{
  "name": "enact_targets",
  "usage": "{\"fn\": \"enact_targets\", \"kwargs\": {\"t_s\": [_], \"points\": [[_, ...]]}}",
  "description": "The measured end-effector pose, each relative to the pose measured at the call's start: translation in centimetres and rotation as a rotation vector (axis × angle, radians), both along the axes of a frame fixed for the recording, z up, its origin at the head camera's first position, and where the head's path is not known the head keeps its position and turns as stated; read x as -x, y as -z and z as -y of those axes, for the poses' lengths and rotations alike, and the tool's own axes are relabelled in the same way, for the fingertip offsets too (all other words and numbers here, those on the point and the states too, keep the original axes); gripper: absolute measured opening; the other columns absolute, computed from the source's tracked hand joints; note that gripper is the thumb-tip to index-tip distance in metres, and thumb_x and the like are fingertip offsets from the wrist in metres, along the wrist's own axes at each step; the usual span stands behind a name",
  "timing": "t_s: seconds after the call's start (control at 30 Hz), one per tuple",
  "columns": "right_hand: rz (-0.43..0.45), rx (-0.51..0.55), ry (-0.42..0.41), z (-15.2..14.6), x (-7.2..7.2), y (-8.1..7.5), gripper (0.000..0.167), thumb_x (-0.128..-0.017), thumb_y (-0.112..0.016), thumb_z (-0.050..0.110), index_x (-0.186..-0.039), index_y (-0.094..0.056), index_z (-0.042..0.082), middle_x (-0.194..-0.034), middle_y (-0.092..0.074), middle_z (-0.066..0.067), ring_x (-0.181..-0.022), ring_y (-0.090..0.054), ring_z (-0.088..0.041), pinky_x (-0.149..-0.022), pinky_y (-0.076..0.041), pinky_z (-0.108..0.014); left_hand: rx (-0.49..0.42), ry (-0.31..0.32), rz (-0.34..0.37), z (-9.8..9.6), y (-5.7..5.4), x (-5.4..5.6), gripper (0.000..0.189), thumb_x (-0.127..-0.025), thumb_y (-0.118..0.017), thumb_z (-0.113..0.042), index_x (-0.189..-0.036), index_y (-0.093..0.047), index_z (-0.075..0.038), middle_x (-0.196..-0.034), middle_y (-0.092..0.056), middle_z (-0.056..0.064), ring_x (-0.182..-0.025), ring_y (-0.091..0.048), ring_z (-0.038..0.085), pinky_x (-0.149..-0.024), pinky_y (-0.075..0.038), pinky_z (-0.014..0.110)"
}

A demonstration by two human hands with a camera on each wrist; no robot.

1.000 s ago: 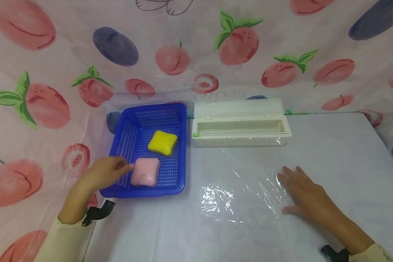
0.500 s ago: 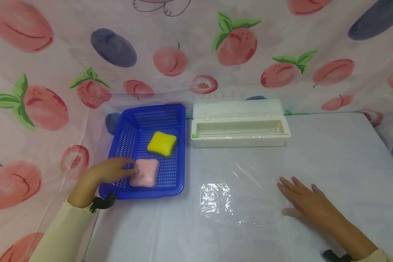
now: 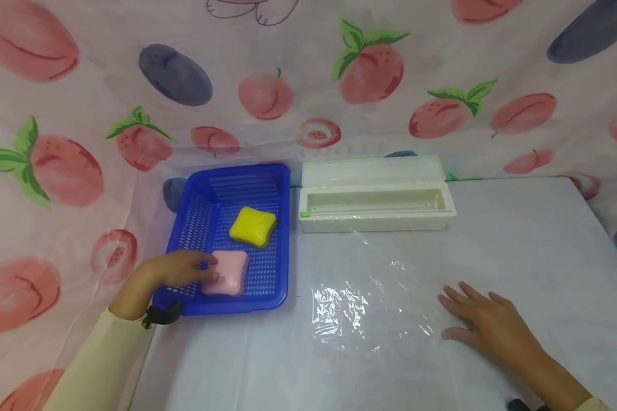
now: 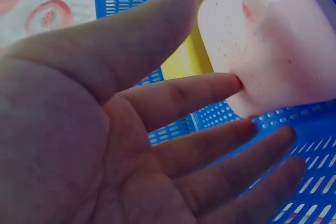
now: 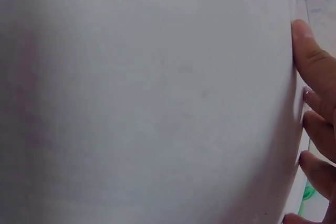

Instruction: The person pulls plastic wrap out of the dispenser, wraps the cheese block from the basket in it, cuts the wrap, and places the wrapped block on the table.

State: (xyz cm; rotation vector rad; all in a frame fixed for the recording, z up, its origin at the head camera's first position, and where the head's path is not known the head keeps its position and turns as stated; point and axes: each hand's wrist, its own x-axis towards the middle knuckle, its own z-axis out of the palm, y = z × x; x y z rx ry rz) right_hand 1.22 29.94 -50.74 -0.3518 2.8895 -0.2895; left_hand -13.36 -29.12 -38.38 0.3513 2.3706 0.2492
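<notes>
My left hand point(image 3: 177, 269) reaches over the left rim of a blue plastic basket point(image 3: 285, 257). In the left wrist view, its loosely extended index finger touches the side of a pink sponge point(image 4: 278, 51), while the thumb stands apart from it. The pink sponge lies at the basket's front, beside a yellow sponge point(image 3: 253, 226). A sheet of clear cling film point(image 3: 339, 314) lies over the white table. At the film's right edge my right hand point(image 3: 493, 325) rests palm down, fingers spread, holding nothing.
Behind the film stands a long white cling film dispenser point(image 3: 375, 222), its lid raised against the back and a small green slider at its left end. A fruit-printed sheet point(image 3: 319, 68) hangs behind the table and along the left side.
My left hand has moved slightly rightward onto the pink sponge, its fingers opening from a pinch. My right hand has shifted slightly toward me; the film lies flatter near it.
</notes>
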Motion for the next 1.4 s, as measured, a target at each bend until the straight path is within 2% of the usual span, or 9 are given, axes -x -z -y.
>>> {"fn": "enact_targets", "kwargs": {"t_s": [0.13,0.3,0.43,0.53,0.6,0.87,1.1,1.27,1.4], "points": [[0.052,0.057,0.042,-0.4,0.1,0.4,0.089,-0.071,-0.072,0.075,-0.143,-0.061,0.024,-0.150,-0.056,-0.009,-0.143,-0.040,-0.048,-0.107,-0.016,-0.084,-0.023,0.021,0.000,0.0,0.2,1.0,0.055,-0.099,-0.063,-0.045,-0.136,-0.061,-0.006,-0.139,-0.060,0.023,-0.130,-0.053,0.048,-0.107,-0.042,0.067],[0.094,0.130,0.056,-0.8,0.2,0.7,0.092,-0.071,-0.072,0.075,-0.145,-0.059,0.022,-0.152,-0.052,-0.012,-0.145,-0.035,-0.051,-0.105,-0.003,-0.087,-0.030,0.036,0.029,-0.2,0.7,2.0,0.049,-0.098,-0.066,-0.036,-0.137,-0.060,-0.007,-0.136,-0.063,0.018,-0.127,-0.056,0.042,-0.110,-0.040,0.066],[0.099,0.139,0.058,-0.8,0.4,0.7,0.092,-0.070,-0.072,0.074,-0.145,-0.058,0.022,-0.152,-0.051,-0.012,-0.146,-0.035,-0.051,-0.105,-0.002,-0.086,-0.024,0.035,0.042,-0.3,1.1,2.6,0.039,-0.096,-0.068,-0.030,-0.129,-0.063,-0.009,-0.119,-0.068,0.010,-0.110,-0.061,0.031,-0.106,-0.047,0.061],[0.105,0.148,0.059,-0.6,0.4,0.7,0.092,-0.070,-0.073,0.073,-0.144,-0.059,0.021,-0.153,-0.051,-0.011,-0.146,-0.035,-0.050,-0.105,-0.003,-0.087,-0.008,0.055,0.039,-0.4,1.1,2.9,0.025,-0.095,-0.070,-0.027,-0.114,-0.066,-0.012,-0.107,-0.068,0.007,-0.099,-0.061,0.026,-0.096,-0.053,0.055],[0.115,0.152,0.061,-0.5,0.4,0.7,0.092,-0.070,-0.073,0.073,-0.145,-0.058,0.021,-0.153,-0.050,-0.011,-0.146,-0.034,-0.050,-0.105,-0.002,-0.087,0.004,0.059,0.037,-0.5,1.0,3.1,0.021,-0.095,-0.071,-0.026,-0.110,-0.067,-0.013,-0.101,-0.068,0.006,-0.094,-0.061,0.024,-0.091,-0.055,0.051],[0.144,0.139,0.079,-0.7,0.4,0.9,0.094,-0.071,-0.073,0.074,-0.148,-0.055,0.022,-0.155,-0.047,-0.012,-0.148,-0.029,-0.051,-0.105,0.007,-0.084,-0.016,0.030,0.022,0.0,1.5,4.0,0.022,-0.092,-0.075,-0.031,-0.102,-0.066,-0.014,-0.097,-0.067,0.005,-0.092,-0.059,0.023,-0.086,-0.054,0.044],[0.124,0.141,0.071,-0.9,0.3,0.7,0.093,-0.072,-0.073,0.074,-0.147,-0.055,0.021,-0.155,-0.048,-0.012,-0.148,-0.029,-0.050,-0.106,0.004,-0.085,-0.079,0.008,-0.023,0.3,1.6,4.1,0.035,-0.090,-0.077,-0.029,-0.110,-0.061,-0.007,-0.098,-0.064,0.007,-0.091,-0.059,0.023,-0.085,-0.054,0.043],[0.109,0.140,0.062,-0.9,0.2,0.8,0.095,-0.072,-0.068,0.078,-0.148,-0.055,0.022,-0.155,-0.048,-0.011,-0.149,-0.030,-0.049,-0.106,0.004,-0.085,-0.145,0.001,-0.030,0.7,1.6,3.8,0.033,-0.091,-0.077,-0.030,-0.114,-0.069,-0.009,-0.102,-0.068,0.005,-0.095,-0.060,0.023,-0.090,-0.054,0.046],[0.102,0.136,0.056,-0.7,0.2,0.8,0.095,-0.072,-0.067,0.078,-0.147,-0.055,0.022,-0.154,-0.049,-0.010,-0.149,-0.031,-0.049,-0.106,0.001,-0.086,-0.230,-0.079,0.024,1.3,1.6,3.4,0.027,-0.090,-0.078,-0.032,-0.109,-0.074,-0.013,-0.095,-0.069,0.004,-0.088,-0.064,0.021,-0.084,-0.059,0.039]]}}
